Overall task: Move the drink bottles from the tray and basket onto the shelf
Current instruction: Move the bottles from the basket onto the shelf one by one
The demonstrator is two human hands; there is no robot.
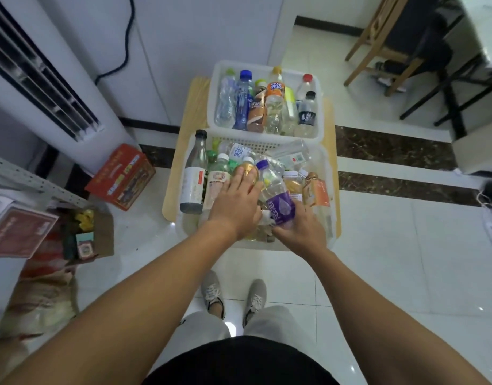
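A near white basket [329, 173] holds several drink bottles lying and leaning in a heap. Behind it a white tray [320, 87] holds several more bottles, among them an orange soda bottle [275, 90]. My left hand [236, 204] reaches into the basket, its fingers lying over a gold-capped bottle [249, 169]. My right hand [297, 232] grips the lower end of a clear bottle with a purple label and purple cap [278, 195]. A tall dark-capped bottle with a white label [196, 173] leans at the basket's left side.
Both containers sit on a low wooden board [195, 101] on a tiled floor. A standing air conditioner [45, 79] and a red carton [122, 176] are at the left. A metal shelf edge [31, 179] with boxes shows at far left. Chairs stand at the upper right.
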